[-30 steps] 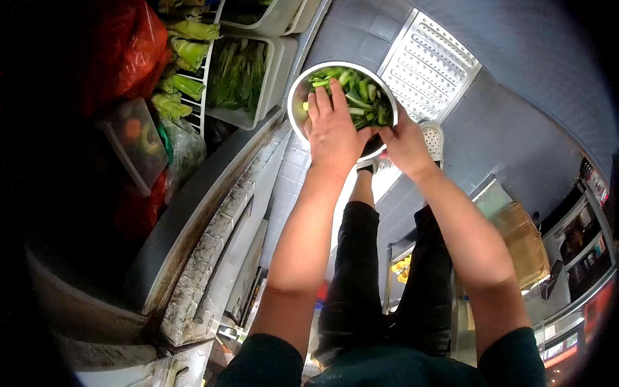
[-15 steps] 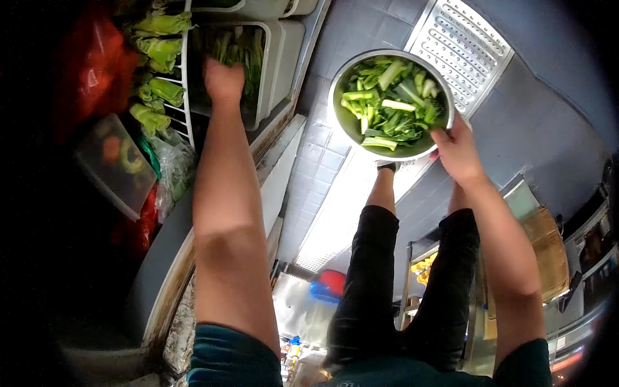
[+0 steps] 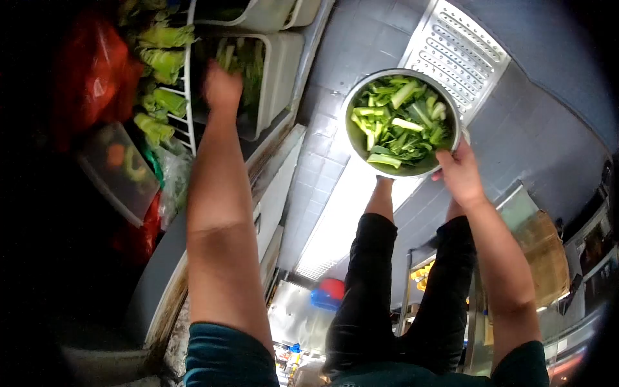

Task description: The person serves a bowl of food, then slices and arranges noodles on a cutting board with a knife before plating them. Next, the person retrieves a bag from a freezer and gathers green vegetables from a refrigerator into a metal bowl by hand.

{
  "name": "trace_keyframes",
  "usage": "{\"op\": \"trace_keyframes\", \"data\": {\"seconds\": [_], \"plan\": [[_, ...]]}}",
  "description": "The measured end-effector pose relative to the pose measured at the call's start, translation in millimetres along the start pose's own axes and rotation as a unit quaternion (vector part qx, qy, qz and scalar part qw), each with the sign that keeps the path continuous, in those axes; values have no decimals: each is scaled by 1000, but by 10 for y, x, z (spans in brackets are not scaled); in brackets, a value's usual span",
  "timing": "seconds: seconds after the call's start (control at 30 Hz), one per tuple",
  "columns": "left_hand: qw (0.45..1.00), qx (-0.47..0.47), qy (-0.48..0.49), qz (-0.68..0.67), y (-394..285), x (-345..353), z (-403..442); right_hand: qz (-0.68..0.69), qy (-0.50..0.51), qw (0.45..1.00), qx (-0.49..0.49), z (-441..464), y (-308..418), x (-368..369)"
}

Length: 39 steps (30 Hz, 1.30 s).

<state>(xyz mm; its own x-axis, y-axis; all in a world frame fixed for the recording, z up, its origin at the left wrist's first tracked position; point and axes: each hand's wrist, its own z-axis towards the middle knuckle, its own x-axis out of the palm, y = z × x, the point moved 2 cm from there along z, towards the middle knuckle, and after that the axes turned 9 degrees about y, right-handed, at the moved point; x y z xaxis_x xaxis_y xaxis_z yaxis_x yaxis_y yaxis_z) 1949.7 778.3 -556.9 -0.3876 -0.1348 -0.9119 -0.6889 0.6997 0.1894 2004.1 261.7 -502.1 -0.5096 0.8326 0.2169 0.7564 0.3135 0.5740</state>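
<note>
My right hand [image 3: 460,173] is closed on the rim of a round metal bowl [image 3: 349,132], thumb inside the edge. Cut leafy green vegetables [image 3: 403,126] fill much of it. On the left, my left hand [image 3: 222,87] reaches into a pale plastic tub [image 3: 278,80] in a dark, box-like storage space. Long green stalks [image 3: 244,61] lie in the tub beside that hand. Its fingers are lost in shadow, so I cannot see whether they hold anything.
Left of the tub, a white wire rack [image 3: 189,77] borders leafy vegetable heads [image 3: 164,64]. A red plastic bag [image 3: 97,71] and a clear container [image 3: 122,171] lie beyond it. Below the bowl are a perforated metal drain cover [image 3: 458,55] and grey floor tiles [image 3: 322,135].
The bowl and my right hand have shifted slightly right and down in view. My left hand stays at the tub, moved only slightly.
</note>
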Motion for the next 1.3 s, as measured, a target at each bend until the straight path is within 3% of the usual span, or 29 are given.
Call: {"op": "trace_keyframes", "data": {"seconds": [0.13, 0.2, 0.33, 0.5, 0.6, 0.73, 0.83, 0.93, 1.03, 1.13, 1.3], "plan": [[997, -2, -83, -10, -83, -74, -191, 0, -20, 999, 31, -34, 98, 40], [998, -33, -44, -12, -50, -92, -208, 6, -6, 1000, 12, -37, 106, 25], [991, 81, -99, 33, 50, 84, -283, 6, -18, 1000, -4, -62, 202, 93], [977, 1, -149, -156, 0, -137, -563, 1, -22, 1000, -13, -71, 177, 77], [988, 57, -113, -92, -63, -200, -610, -10, -26, 1000, -11, -68, 167, 59], [982, 40, -157, -98, -93, -312, -698, -12, -23, 1000, -8, -94, 225, 61], [966, 111, -226, -59, -66, -337, -736, -11, -21, 1000, -10, -154, 297, 109], [957, 59, -173, -226, -136, -479, -830, -15, -15, 1000, -12, -139, 285, 60], [947, 9, -120, -297, -258, -721, -998, -19, -18, 1000, -15, -156, 302, 66], [962, 5, -96, -257, -246, -591, -1020, -25, -12, 1000, -5, -177, 330, 67], [953, 116, -185, -208, -310, -723, -1031, -25, -9, 1000, -8, -164, 344, 38]]}}
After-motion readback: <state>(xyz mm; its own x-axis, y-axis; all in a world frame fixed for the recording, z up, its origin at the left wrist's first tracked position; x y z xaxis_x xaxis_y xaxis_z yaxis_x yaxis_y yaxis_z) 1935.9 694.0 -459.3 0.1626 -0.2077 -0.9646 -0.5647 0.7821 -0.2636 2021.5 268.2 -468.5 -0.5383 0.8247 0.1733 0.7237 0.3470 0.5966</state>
